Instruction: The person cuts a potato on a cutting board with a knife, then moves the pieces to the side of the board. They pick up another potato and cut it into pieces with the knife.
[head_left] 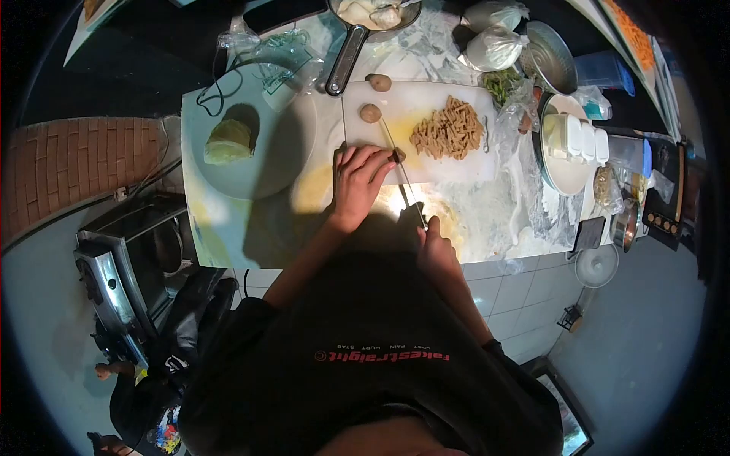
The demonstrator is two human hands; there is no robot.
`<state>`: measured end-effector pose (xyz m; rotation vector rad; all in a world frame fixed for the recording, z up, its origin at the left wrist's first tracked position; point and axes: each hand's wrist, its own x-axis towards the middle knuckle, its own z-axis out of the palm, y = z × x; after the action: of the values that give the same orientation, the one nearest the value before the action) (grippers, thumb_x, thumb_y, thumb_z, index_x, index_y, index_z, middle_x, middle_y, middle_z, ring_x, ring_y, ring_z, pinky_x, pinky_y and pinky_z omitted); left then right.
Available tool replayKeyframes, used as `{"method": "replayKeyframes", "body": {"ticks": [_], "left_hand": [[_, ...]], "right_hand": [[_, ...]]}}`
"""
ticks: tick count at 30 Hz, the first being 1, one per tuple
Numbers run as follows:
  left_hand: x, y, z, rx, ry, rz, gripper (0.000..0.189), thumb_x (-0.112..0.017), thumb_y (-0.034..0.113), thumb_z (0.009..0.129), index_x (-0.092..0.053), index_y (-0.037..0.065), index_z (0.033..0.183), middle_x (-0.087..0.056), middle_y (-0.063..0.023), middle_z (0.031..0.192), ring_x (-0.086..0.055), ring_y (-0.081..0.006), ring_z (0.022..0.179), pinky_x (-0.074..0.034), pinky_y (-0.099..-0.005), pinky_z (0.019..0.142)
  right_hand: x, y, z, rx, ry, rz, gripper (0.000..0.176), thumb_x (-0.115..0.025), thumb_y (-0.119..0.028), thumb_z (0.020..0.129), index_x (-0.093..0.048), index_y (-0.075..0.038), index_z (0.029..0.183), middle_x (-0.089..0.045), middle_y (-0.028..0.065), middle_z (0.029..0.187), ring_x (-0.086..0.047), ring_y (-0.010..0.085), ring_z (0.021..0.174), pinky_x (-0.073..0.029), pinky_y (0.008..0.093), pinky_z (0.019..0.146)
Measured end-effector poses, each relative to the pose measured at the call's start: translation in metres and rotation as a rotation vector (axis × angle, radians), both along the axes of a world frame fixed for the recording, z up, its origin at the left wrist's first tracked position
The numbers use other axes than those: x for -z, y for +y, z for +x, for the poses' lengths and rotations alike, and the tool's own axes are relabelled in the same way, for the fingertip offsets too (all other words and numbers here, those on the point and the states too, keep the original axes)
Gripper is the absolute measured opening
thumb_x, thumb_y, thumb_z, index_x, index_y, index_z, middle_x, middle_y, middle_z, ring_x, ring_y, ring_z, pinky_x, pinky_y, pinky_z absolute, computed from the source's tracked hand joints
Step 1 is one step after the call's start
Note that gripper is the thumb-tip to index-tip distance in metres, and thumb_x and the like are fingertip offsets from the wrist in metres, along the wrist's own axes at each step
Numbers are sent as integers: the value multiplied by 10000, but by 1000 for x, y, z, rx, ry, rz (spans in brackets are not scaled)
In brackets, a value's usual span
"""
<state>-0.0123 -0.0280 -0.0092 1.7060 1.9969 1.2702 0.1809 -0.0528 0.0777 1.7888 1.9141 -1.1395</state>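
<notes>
My right hand [438, 247] is wrapped round the dark handle of a long, thin-bladed knife [411, 182]. The blade slants up and left across the white cutting board [475, 169]. Beside it, my left hand [356, 188] lies at the board's lower left, its bent fingertips pressing a small brown piece [398, 155] against the blade; the fingers partly cover this piece. Above sit two brown, meatball-like balls: the nearer ball [370, 113] on the board, the farther ball [379, 83] at its top edge. A pile of cut brown strips [447, 129] lies right of the knife.
Left on the table stands a large round plate [296, 167] holding a pale green wrapped item [228, 142]. A pan [347, 61] is behind the board. Plastic bags [496, 47], greens [500, 86] and a tray with white containers [566, 178] line the right side. Another person crouches lower left.
</notes>
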Motion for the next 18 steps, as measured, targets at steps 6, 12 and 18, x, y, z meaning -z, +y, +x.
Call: {"method": "replayKeyframes", "body": {"ticks": [6, 12, 18], "left_hand": [[-1, 0, -1, 16, -26, 1, 179, -756, 191, 856, -752, 115, 1018, -680, 11, 983, -588, -215, 902, -406, -369, 789], [3, 0, -2, 25, -40, 0, 175, -746, 197, 868, -751, 120, 1024, -681, 10, 982, -591, -211, 908, -400, -368, 799], [1, 0, -2, 23, -51, -10, 180, -763, 171, 851, -758, 113, 1021, -696, -5, 995, -603, -225, 901, -411, -363, 814]], "right_hand": [[-4, 6, 1, 33, 41, -50, 302, -433, -304, 1071, -379, -29, 1185, -642, 367, 804, -627, 580, 809, -484, 646, 696], [5, 9, -8, 41, 38, -55, 316, -432, -295, 1072, -374, -14, 1204, -636, 365, 776, -617, 586, 813, -477, 641, 692], [14, 10, -3, 48, 101, 0, 303, -435, -286, 1071, -404, 0, 1164, -628, 368, 763, -618, 578, 797, -471, 624, 674]]}}
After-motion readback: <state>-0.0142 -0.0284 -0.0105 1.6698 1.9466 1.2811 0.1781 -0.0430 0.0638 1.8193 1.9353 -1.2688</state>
